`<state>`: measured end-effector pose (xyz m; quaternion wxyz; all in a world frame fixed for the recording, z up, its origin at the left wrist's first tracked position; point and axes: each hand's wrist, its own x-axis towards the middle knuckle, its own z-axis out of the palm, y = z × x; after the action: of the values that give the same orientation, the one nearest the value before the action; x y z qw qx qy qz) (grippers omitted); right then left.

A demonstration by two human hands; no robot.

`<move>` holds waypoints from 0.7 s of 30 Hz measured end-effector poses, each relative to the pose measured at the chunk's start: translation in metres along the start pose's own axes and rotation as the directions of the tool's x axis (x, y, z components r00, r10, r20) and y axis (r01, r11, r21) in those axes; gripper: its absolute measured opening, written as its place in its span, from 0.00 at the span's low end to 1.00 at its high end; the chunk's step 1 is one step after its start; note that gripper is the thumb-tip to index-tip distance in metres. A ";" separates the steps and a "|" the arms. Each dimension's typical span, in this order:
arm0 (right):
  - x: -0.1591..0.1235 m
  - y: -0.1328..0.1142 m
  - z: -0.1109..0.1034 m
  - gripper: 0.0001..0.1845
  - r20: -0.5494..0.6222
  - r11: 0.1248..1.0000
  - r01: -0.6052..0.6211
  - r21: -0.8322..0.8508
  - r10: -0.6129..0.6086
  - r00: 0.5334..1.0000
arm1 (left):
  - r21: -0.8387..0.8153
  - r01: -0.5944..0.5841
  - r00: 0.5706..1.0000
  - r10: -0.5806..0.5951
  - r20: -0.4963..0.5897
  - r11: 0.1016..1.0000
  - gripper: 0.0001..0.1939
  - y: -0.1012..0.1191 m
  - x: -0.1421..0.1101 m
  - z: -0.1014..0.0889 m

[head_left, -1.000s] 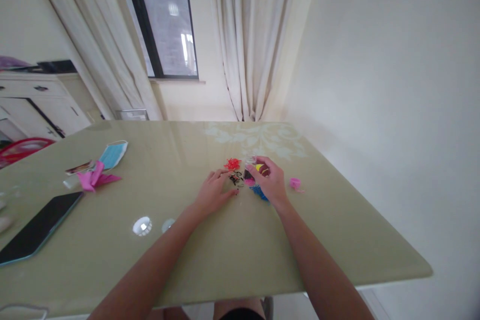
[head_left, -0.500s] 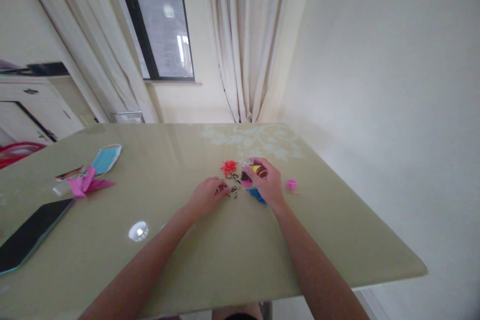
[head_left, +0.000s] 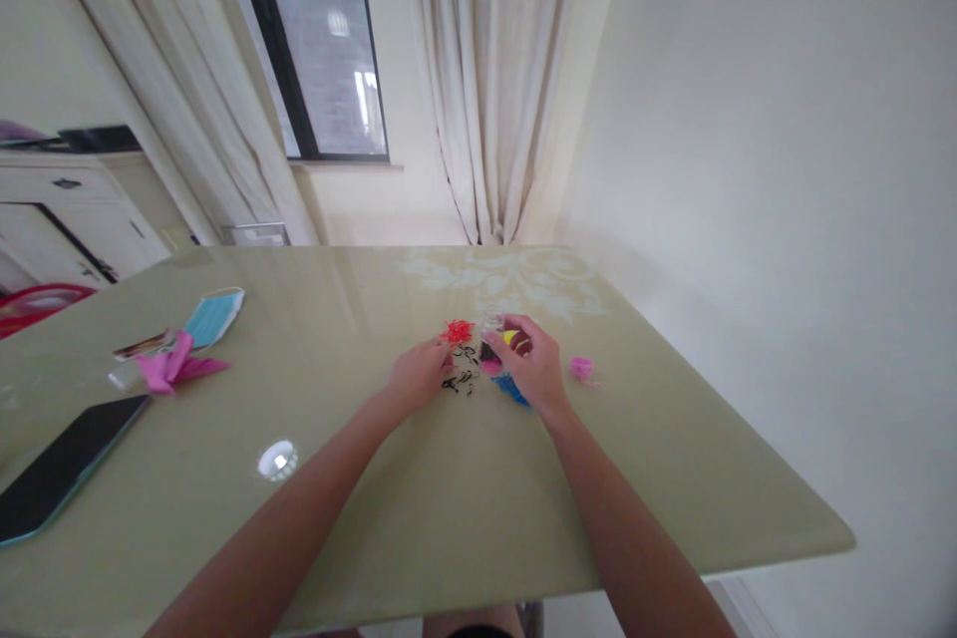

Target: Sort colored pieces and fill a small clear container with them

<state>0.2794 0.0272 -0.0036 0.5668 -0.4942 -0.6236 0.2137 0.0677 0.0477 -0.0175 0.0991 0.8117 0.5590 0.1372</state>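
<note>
My right hand (head_left: 532,359) is closed around a small clear jar (head_left: 491,344) with black and pink contents; a bit of yellow shows by the fingers. My left hand (head_left: 420,374) is closed at the fingertips beside the piles, and what it pinches is too small to make out. Just beyond its fingertips lies a pile of red rubber bands (head_left: 458,331). Loose black bands (head_left: 465,377) are scattered between the hands. A heap of blue bands (head_left: 511,389) sits under my right hand, partly hidden by it.
A pink roll-like item (head_left: 581,368) stands to the right on the glossy table (head_left: 673,478). At the left are a dark tablet-like slab (head_left: 71,459), a pink folded piece (head_left: 173,366), a blue face mask (head_left: 213,318) and a shiny round disc (head_left: 277,461).
My left hand has moved slightly away from me, from the near black bands towards the red pile. The right hand and the jar have stayed nearly still.
</note>
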 end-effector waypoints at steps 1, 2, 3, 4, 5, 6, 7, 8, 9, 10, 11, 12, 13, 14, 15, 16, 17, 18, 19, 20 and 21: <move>0.000 0.000 0.000 0.19 -0.006 1.000 -0.003 0.001 0.003 1.000 | -0.010 0.001 1.000 -0.001 -0.016 1.000 0.07 -0.001 0.003 -0.001; 0.001 0.000 -0.001 0.19 -0.014 1.000 -0.005 0.005 0.005 1.000 | -0.021 0.006 0.999 -0.007 -0.034 1.000 0.08 -0.001 0.006 -0.003; 0.001 0.000 -0.001 0.19 -0.021 1.000 -0.007 0.009 0.007 1.000 | -0.033 0.014 0.998 -0.016 -0.054 0.999 0.09 -0.002 0.009 -0.005; 0.001 -0.001 -0.002 0.19 -0.026 1.000 -0.008 0.012 0.009 1.000 | -0.045 0.023 0.997 -0.026 -0.074 0.999 0.10 -0.003 0.012 -0.007; 0.001 -0.001 -0.002 0.20 -0.029 1.000 -0.009 0.014 0.009 1.000 | -0.057 0.031 0.995 -0.037 -0.091 0.998 0.10 -0.004 0.016 -0.008; 0.002 -0.001 -0.002 0.20 -0.030 1.000 -0.008 0.014 0.008 1.000 | -0.066 0.039 0.993 -0.046 -0.107 0.997 0.11 -0.005 0.019 -0.009; 0.002 -0.001 -0.002 0.19 -0.028 1.000 -0.006 0.014 0.006 1.000 | -0.074 0.046 0.991 -0.055 -0.121 0.996 0.12 -0.005 0.021 -0.010; 0.002 -0.001 -0.002 0.19 -0.025 1.000 -0.004 0.014 0.005 1.000 | -0.080 0.052 0.989 -0.063 -0.131 0.995 0.12 -0.006 0.024 -0.009; 0.002 -0.001 -0.003 0.19 -0.023 1.000 -0.002 0.014 0.003 1.000 | -0.084 0.058 0.988 -0.070 -0.139 0.995 0.13 -0.007 0.025 -0.008; 0.002 -0.001 -0.003 0.19 -0.022 1.000 -0.001 0.014 0.002 1.000 | -0.085 0.063 0.987 -0.075 -0.145 0.994 0.14 -0.007 0.026 -0.007; 0.002 -0.001 -0.003 0.19 -0.025 1.000 -0.002 0.013 0.002 1.000 | -0.085 0.065 0.986 -0.077 -0.148 0.994 0.15 -0.008 0.027 -0.004; 0.002 -0.001 -0.004 0.20 -0.031 1.000 -0.005 0.013 0.005 0.999 | -0.083 0.060 0.987 -0.071 -0.147 0.995 0.15 -0.009 0.026 -0.002; 0.002 -0.001 -0.004 0.20 -0.038 1.000 -0.009 0.013 0.010 0.999 | -0.082 0.048 0.988 -0.059 -0.142 0.996 0.15 -0.010 0.026 0.001; 0.003 -0.001 -0.005 0.20 -0.045 1.000 -0.014 0.015 0.015 0.999 | -0.080 0.031 0.990 -0.041 -0.133 0.996 0.14 -0.011 0.025 0.003; 0.003 -0.001 -0.005 0.20 -0.049 1.000 -0.019 0.017 0.020 0.999 | -0.077 0.011 0.992 -0.021 -0.122 0.997 0.13 -0.011 0.023 0.005; 0.003 -0.001 -0.005 0.20 -0.051 1.000 -0.024 0.018 0.024 0.998 | -0.075 -0.008 0.994 0.000 -0.110 0.997 0.13 -0.012 0.022 0.007; 0.003 -0.002 -0.006 0.21 -0.052 0.999 -0.026 0.019 0.027 0.998 | -0.074 -0.025 0.995 0.017 -0.098 0.997 0.12 -0.012 0.020 0.008; 0.003 -0.003 -0.006 0.21 -0.052 0.999 -0.026 0.019 0.027 0.998 | -0.067 -0.040 0.996 0.034 -0.085 0.997 0.11 -0.013 0.019 0.009; 0.003 -0.003 -0.006 0.21 -0.052 1.000 -0.026 0.018 0.027 0.998 | -0.055 -0.054 0.996 0.050 -0.072 0.997 0.11 -0.013 0.017 0.010; 0.003 -0.003 -0.006 0.20 -0.051 1.000 -0.025 0.016 0.026 0.998 | -0.039 -0.065 0.996 0.063 -0.060 0.997 0.11 -0.012 0.016 0.010; 0.002 -0.003 -0.006 0.20 -0.049 1.000 -0.024 0.015 0.025 0.999 | -0.021 -0.074 0.996 0.073 -0.049 0.997 0.11 -0.012 0.016 0.011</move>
<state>0.2839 0.0261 0.0017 0.5827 -0.5027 -0.6020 0.2130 0.0663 0.0667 -0.0296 0.0898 0.8270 0.5294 0.1664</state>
